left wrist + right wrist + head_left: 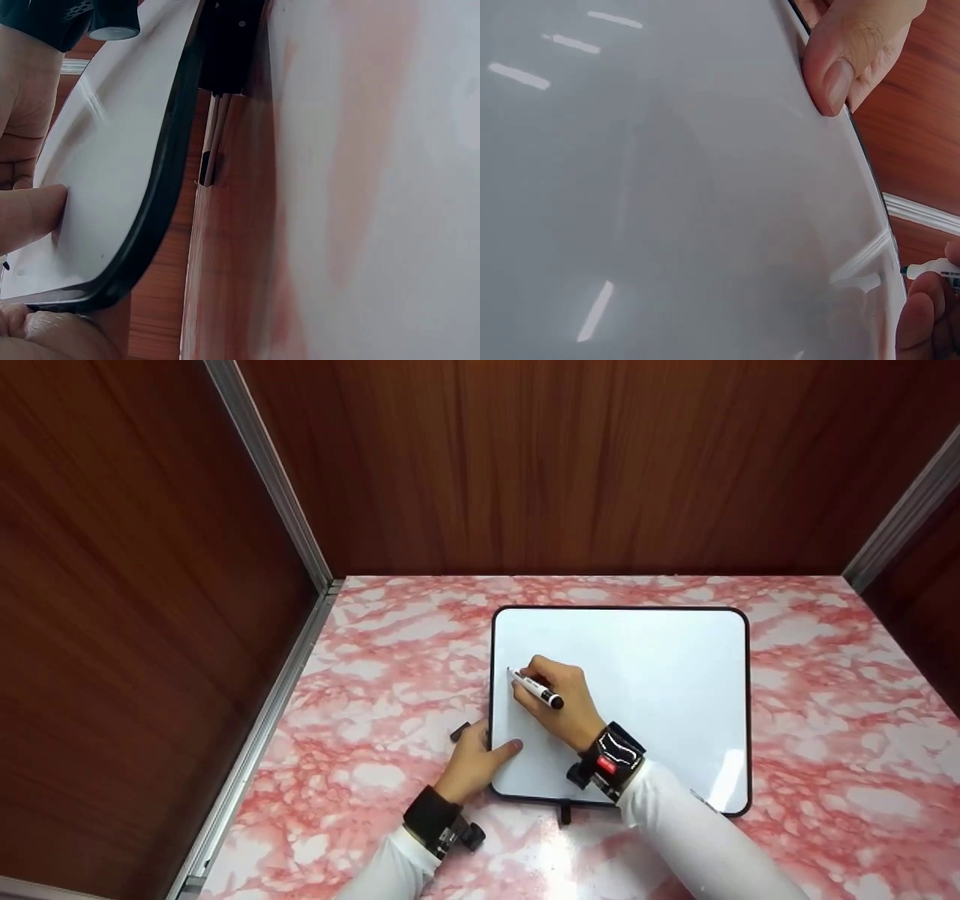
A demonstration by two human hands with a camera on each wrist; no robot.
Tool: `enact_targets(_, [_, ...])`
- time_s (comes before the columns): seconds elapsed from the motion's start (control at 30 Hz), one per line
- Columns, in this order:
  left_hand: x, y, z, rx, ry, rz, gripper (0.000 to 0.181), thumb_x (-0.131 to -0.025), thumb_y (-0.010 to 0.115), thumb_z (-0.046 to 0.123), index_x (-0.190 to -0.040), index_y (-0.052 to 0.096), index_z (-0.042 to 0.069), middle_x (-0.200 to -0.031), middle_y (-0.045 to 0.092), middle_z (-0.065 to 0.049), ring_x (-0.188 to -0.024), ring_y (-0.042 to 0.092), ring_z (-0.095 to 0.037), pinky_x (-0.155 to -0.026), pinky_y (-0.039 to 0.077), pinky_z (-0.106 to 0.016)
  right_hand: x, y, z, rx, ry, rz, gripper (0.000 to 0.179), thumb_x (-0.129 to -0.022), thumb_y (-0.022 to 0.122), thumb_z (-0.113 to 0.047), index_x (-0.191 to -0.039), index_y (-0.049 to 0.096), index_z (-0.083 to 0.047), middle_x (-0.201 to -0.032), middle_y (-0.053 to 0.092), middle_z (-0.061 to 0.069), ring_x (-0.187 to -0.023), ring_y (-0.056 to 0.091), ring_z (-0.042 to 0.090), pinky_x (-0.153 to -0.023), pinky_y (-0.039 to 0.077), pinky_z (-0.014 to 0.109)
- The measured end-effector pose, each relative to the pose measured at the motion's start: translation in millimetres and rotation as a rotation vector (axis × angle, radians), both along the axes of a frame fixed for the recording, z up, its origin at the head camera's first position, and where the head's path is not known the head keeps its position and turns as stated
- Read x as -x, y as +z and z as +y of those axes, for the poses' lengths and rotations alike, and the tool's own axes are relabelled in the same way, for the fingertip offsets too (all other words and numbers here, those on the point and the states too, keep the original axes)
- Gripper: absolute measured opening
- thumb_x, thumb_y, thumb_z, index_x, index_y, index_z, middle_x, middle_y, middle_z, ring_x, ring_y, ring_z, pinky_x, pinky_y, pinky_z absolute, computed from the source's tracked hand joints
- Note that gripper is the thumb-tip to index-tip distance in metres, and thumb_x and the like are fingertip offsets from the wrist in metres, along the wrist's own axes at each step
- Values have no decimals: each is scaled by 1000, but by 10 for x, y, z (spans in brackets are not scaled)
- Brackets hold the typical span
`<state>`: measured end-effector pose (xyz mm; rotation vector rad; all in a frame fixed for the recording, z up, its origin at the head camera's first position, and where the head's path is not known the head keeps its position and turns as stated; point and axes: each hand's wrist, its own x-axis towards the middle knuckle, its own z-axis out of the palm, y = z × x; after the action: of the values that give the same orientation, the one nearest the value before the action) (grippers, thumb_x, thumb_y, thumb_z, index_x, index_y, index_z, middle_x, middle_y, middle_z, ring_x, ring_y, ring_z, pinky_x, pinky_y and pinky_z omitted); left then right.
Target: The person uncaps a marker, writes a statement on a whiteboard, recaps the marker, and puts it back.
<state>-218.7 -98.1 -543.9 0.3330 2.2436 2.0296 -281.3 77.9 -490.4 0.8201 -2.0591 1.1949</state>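
A whiteboard with a thin black frame stands on the table, its surface bare of visible marks. My left hand grips its left edge, the thumb lying over the white face and the other fingers behind it. Over the board's left part, my right hand pinches a white marker with a black rear end. The marker's dark tip points up and left, right at the white surface near the left frame. In the right wrist view the left thumb presses near the rim, and the marker shows beyond the edge.
Black support feet, one a foot below the lower rim, stick out from under the board. The table has a red and white marbled top. Brown wood-grain panels with metal edge strips enclose it.
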Motion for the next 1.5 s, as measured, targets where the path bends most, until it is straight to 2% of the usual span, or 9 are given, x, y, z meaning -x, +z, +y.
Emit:
enact_targets(0.07, [-4,-1,2,-9,0,-8,39,-98,72,5,-134,66,-10,-119,78,-28,-101,79,-32,-86,67,-37,32,-42,7,-13,-6,8,16,-87,77,-5,-80,65,-13,-70,67,-1,-60,51,5,-53,38,21])
enact_targets(0.37, [-9,17,0,-9,-8,-13,41,-98,73,6,-137,65,-7,-121,78,-26,-101,79,-29,-86,66,-36,47,-45,26,-44,-5,9,15,-90,75,-7,-81,64,-13,-71,67,-1,-61,50,6,-54,38,22])
enact_targets(0.6, [-1,20,3,52,6,21,41,-98,74,8,-136,66,-6,-119,79,-24,-101,78,-27,-89,64,-35,12,-1,23,-37,-5,-3,16,-88,77,-6,-80,64,-13,-74,72,0,-61,50,5,-54,38,21])
enact_targets(0.8, [0,10,7,52,10,22,42,-98,74,8,-137,66,-5,-121,78,-24,-102,78,-29,-89,65,-37,-67,84,13,-67,2,-11,15,-88,76,-5,-80,65,-9,-72,72,2,-61,51,6,-54,37,20])
enact_targets(1.0, [-2,21,9,48,15,32,42,-98,74,7,-137,66,-5,-122,78,-25,-104,78,-31,-91,65,-37,-36,-8,24,-66,26,-30,17,-86,77,-5,-78,63,-11,-72,72,1,-62,52,4,-54,39,19])
enact_targets(1.27, [-12,20,0,49,9,42,43,-98,74,8,-138,66,-5,-120,78,-25,-103,79,-31,-89,65,-37,-163,39,26,-92,57,-40,19,-85,78,-4,-77,62,-10,-72,73,-1,-62,54,3,-55,41,20])
enact_targets(1.5, [-8,7,-12,47,6,24,40,-99,76,11,-134,67,-5,-115,80,-24,-98,78,-24,-86,64,-32,-164,-115,36,-78,81,-48,19,-82,76,-5,-75,61,-15,-66,66,-8,-58,47,0,-51,36,18])
